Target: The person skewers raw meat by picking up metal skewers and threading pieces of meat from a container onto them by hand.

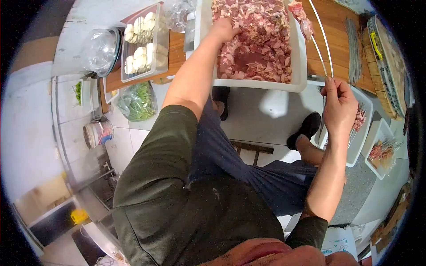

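My left hand reaches into a big white tub filled with pieces of raw meat. Its fingers are bent down into the meat, and the fingertips are partly hidden. My right hand pinches the near ends of two thin metal skewers at the right of the tub. Threaded on the far part of one skewer is a chunk of raw meat, near the tub's right rim.
Bare skewers lie on the wooden table, beside a round chopping block. Lower right, white trays hold meat skewers. A clear box of white pieces stands left, above a bag of greens.
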A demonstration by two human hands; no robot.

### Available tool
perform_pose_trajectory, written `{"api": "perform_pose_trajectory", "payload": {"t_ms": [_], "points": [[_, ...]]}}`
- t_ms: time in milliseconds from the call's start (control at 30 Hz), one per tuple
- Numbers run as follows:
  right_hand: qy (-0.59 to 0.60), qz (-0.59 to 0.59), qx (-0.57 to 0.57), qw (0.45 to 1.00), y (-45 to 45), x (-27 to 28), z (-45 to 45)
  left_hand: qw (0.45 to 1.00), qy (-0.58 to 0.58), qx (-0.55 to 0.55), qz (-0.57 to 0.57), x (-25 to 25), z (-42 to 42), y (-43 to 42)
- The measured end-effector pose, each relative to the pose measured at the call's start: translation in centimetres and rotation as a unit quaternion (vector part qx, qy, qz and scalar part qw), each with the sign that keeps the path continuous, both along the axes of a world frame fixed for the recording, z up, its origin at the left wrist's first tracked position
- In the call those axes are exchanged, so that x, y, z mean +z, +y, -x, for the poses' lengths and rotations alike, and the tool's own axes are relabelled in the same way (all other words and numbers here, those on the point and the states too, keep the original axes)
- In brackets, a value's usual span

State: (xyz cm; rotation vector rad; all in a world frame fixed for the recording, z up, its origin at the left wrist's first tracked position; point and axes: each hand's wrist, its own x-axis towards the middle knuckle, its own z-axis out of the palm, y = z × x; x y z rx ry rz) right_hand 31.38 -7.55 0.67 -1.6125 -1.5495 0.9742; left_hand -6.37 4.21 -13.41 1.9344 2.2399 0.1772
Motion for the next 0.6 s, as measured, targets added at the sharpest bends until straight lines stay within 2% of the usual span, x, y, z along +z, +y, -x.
{"api": "perform_pose_trajectory", "payload": {"t_ms": [100,200,233,300,400,433,533,600], "points": [[0.002,-0.001,0.000,1.000,-0.1,-0.3,0.1,1.000,-0.002,-0.020,0.016,-0.3,0.3,0.2],[-0.003,0.004,-0.016,1.000,-0.2,-0.3,0.2,0.994,-0.102,0.003,0.029,4.5,-1.3,-1.6],[-0.011,0.009,-0.010,1.000,0.0,-0.2,0.2,0.976,-0.213,0.035,0.042,4.6,-0.8,-1.3],[-0.027,0.021,0.003,0.999,0.0,-0.2,0.3,0.899,-0.422,0.098,0.067,5.2,-0.1,-1.1],[-0.060,0.021,0.033,0.997,-0.2,-0.2,1.2,0.734,-0.675,0.073,-0.004,7.0,-1.3,-2.4],[-0.075,0.007,0.046,0.996,-0.1,-1.0,1.4,0.703,-0.709,0.051,0.024,6.2,-0.5,-1.6],[-0.068,0.030,0.072,0.995,-0.2,-1.7,2.4,0.663,-0.748,0.032,-0.004,7.4,-1.4,-2.2],[-0.097,0.038,0.077,0.992,-0.4,-1.9,2.8,0.629,-0.777,0.030,-0.016,6.1,-1.1,-1.6]]}}
